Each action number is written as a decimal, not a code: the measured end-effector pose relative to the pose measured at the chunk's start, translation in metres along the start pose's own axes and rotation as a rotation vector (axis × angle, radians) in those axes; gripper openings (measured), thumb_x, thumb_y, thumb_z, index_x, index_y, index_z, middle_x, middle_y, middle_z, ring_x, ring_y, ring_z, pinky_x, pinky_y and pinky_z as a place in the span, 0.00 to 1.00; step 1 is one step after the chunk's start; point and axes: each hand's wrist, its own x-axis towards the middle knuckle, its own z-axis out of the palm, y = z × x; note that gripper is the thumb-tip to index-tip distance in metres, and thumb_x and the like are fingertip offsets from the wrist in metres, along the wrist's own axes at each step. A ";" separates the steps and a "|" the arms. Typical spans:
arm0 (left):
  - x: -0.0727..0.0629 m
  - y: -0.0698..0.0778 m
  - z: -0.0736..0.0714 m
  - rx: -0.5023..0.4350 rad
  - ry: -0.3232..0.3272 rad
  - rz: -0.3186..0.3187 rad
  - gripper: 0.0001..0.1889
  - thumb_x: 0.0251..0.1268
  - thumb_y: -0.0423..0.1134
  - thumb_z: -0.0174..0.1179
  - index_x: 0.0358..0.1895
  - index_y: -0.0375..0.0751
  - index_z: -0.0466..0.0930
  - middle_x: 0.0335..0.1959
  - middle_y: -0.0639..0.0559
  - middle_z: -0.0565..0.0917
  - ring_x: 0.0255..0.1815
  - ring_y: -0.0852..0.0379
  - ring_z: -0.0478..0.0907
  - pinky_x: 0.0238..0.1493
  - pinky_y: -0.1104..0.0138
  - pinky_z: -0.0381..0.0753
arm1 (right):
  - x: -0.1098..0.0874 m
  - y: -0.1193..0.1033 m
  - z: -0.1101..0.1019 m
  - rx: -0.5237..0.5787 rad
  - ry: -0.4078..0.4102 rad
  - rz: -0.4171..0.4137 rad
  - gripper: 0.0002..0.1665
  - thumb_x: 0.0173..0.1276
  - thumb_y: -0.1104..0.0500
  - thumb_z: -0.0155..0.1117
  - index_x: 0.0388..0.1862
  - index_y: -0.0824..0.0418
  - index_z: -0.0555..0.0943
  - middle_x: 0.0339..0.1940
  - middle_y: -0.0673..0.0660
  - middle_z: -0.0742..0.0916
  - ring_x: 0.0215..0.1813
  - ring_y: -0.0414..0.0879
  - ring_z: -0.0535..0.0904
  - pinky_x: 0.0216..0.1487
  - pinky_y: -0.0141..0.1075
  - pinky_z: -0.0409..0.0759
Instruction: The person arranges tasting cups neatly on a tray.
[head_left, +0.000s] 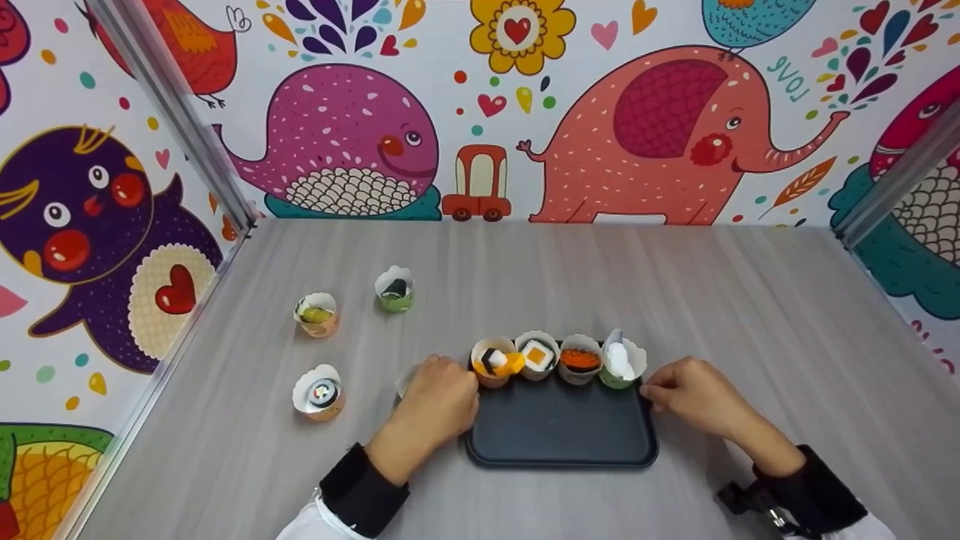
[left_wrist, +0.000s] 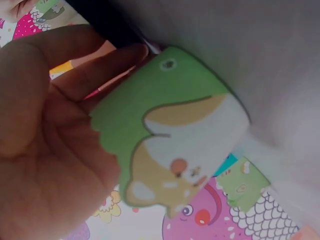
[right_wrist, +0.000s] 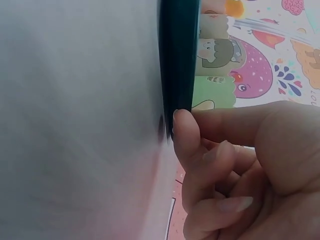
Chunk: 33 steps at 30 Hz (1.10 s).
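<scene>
A black rectangular tray lies on the table, with my hands at its two sides. My left hand grips its left edge with curled fingers. Beside that palm, in the left wrist view, stands a green paper cup with a cartoon animal; from the head it is mostly hidden behind the hand. My right hand pinches the tray's right edge near the far corner, thumb and index finger together. Along the tray's far side sit several paper cups holding sushi pieces: a yellow-topped one, a square roll, orange roe and a white piece.
Left of the tray, more paper cups stand on the grey table: one with a round roll, another with a yellow-green piece, and a green cup with a dark piece. Cartoon-printed panels wall the back and sides.
</scene>
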 end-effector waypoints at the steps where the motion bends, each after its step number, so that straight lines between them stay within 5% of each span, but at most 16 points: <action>1: 0.000 0.000 -0.001 -0.010 -0.005 -0.004 0.13 0.56 0.33 0.69 0.16 0.39 0.80 0.16 0.49 0.77 0.22 0.47 0.77 0.34 0.56 0.78 | 0.000 0.000 0.000 -0.001 -0.003 -0.004 0.08 0.70 0.61 0.69 0.31 0.58 0.91 0.22 0.47 0.86 0.24 0.41 0.77 0.25 0.32 0.70; 9: 0.000 -0.003 -0.014 -0.099 -0.039 -0.033 0.15 0.56 0.33 0.71 0.15 0.39 0.77 0.19 0.49 0.76 0.25 0.47 0.76 0.39 0.55 0.79 | 0.000 0.001 -0.001 0.005 -0.010 -0.019 0.09 0.71 0.62 0.69 0.29 0.58 0.90 0.20 0.47 0.85 0.22 0.40 0.75 0.24 0.32 0.69; 14: -0.002 -0.009 -0.023 -0.118 -0.017 -0.044 0.08 0.57 0.36 0.73 0.31 0.34 0.85 0.30 0.46 0.79 0.35 0.46 0.78 0.44 0.54 0.79 | -0.001 0.002 -0.003 0.007 -0.020 -0.022 0.10 0.72 0.61 0.69 0.29 0.57 0.90 0.21 0.48 0.85 0.23 0.41 0.75 0.24 0.32 0.69; 17: -0.006 -0.013 -0.029 -0.197 -0.025 -0.099 0.22 0.59 0.41 0.76 0.53 0.31 0.84 0.51 0.37 0.83 0.53 0.40 0.80 0.56 0.49 0.78 | 0.000 0.002 -0.003 0.019 -0.030 -0.023 0.09 0.72 0.61 0.69 0.30 0.57 0.90 0.21 0.48 0.85 0.23 0.41 0.75 0.25 0.32 0.69; 21: -0.012 -0.014 -0.035 -0.368 -0.058 -0.232 0.42 0.60 0.47 0.78 0.74 0.32 0.70 0.76 0.30 0.67 0.75 0.32 0.67 0.72 0.41 0.66 | 0.000 0.002 -0.002 0.033 -0.041 -0.025 0.09 0.72 0.61 0.69 0.31 0.59 0.90 0.21 0.48 0.85 0.24 0.40 0.75 0.25 0.32 0.69; 27: -0.025 -0.014 -0.039 -0.549 -0.010 -0.379 0.56 0.54 0.47 0.81 0.82 0.36 0.57 0.83 0.33 0.55 0.81 0.33 0.57 0.75 0.39 0.60 | 0.000 0.002 -0.001 0.032 -0.035 -0.029 0.09 0.72 0.62 0.69 0.30 0.59 0.90 0.21 0.48 0.85 0.23 0.40 0.75 0.25 0.32 0.69; 33: -0.037 -0.016 -0.034 -0.632 0.001 -0.475 0.65 0.50 0.45 0.84 0.84 0.32 0.45 0.84 0.34 0.51 0.83 0.35 0.52 0.77 0.41 0.56 | 0.000 0.002 -0.001 0.037 -0.036 -0.036 0.09 0.72 0.61 0.69 0.30 0.58 0.89 0.20 0.48 0.85 0.23 0.40 0.75 0.25 0.32 0.69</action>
